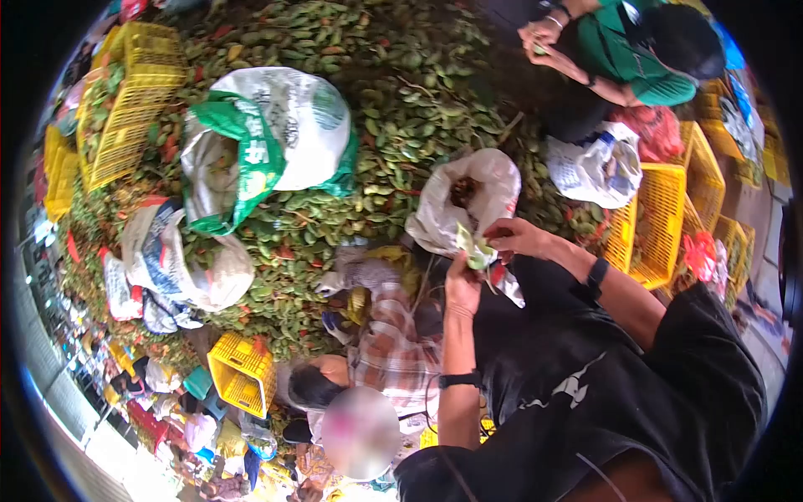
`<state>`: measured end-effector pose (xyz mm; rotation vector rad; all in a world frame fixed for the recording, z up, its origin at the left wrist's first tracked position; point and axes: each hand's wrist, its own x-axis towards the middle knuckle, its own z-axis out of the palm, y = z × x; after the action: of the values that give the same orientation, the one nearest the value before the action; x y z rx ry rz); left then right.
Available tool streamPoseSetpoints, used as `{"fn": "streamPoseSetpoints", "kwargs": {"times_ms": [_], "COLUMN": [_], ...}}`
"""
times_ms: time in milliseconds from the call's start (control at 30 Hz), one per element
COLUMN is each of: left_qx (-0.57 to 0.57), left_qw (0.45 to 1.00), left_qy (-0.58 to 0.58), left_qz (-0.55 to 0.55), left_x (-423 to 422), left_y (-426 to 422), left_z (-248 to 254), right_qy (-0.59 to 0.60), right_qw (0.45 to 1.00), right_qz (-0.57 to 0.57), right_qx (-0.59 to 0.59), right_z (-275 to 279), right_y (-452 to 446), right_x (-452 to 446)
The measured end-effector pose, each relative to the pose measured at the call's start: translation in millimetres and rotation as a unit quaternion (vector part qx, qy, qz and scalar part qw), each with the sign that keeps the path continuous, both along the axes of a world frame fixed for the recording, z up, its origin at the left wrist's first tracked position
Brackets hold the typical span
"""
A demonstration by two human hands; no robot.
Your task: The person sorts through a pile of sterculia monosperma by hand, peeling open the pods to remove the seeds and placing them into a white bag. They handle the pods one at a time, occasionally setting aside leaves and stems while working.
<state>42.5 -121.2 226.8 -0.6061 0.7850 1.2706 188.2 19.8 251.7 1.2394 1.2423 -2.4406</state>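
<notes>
My left hand (pixel 464 286) is closed around a pale green, split-looking pod (pixel 473 244) in the middle of the head view. Fingers of my right hand (pixel 517 238) pinch the pod's upper right edge. Just beyond both hands stands a white sack (pixel 495 171) with its mouth open and small brown pieces (pixel 464 192) inside. Below my fingers is a red and white item (pixel 507 284), too small to identify. Dark bands circle both my wrists.
Green pods (pixel 401 109) with some red ones cover the ground. A green and white sack (pixel 293 125) and yellow crates (pixel 242 374) stand left. A person in plaid (pixel 393 347) sits close on the left; another in green (pixel 611 50) works at upper right, beside yellow crates (pixel 658 217).
</notes>
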Motion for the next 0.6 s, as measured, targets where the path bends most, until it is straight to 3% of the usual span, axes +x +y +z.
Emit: {"fn": "streamPoseSetpoints", "kwargs": {"times_ms": [33, 67, 100, 167, 233, 267, 367, 433, 467, 500, 533, 567, 600], "left_qx": [-0.045, -0.007, 0.03, 0.072, 0.084, 0.076, 0.031, 0.033, -0.061, -0.041, 0.054, -0.035, 0.039], "left_qw": [0.998, 0.997, 0.995, 0.991, 0.99, 0.986, 0.983, 0.972, 0.934, 0.911, 0.887, 0.796, 0.818], "left_qy": [0.051, 0.069, 0.086, 0.116, 0.106, 0.141, 0.17, 0.191, 0.32, 0.385, 0.386, 0.573, 0.503], "left_qz": [0.005, 0.019, 0.032, 0.003, 0.043, 0.047, 0.055, 0.136, 0.148, 0.145, 0.249, 0.193, 0.277], "left_x": [0, -1, -4, -9, -24, -39, -92, -137, -162, -198, -239, -273, -311], "left_y": [7, 2, -4, 3, 22, 24, 37, 37, 61, 67, 67, 81, 95], "left_z": [11, 7, 2, 16, 56, 61, 86, 86, 129, 137, 122, 132, 138], "right_qy": [0.007, 0.067, 0.067, 0.098, 0.063, 0.084, 0.133, 0.17, 0.169, 0.165, 0.157, 0.108, 0.054], "right_qw": [0.998, 0.993, 0.986, 0.989, 0.948, 0.935, 0.9, 0.914, 0.919, 0.924, 0.925, 0.943, 0.957], "right_qz": [-0.063, -0.084, -0.073, -0.04, 0.12, 0.173, 0.083, -0.043, -0.061, -0.078, -0.079, -0.027, 0.025], "right_qx": [-0.009, 0.055, 0.131, 0.104, 0.289, 0.299, 0.407, 0.365, 0.351, 0.337, 0.338, 0.314, 0.284], "right_z": [3, -19, -10, 15, 54, 76, 97, 109, 106, 101, 95, 87, 78], "right_y": [-4, -14, -17, -27, -27, -15, -6, 6, 11, 14, 17, 18, 14], "right_x": [-6, -6, -19, -45, -77, -92, -128, -144, -148, -146, -144, -140, -132]}}
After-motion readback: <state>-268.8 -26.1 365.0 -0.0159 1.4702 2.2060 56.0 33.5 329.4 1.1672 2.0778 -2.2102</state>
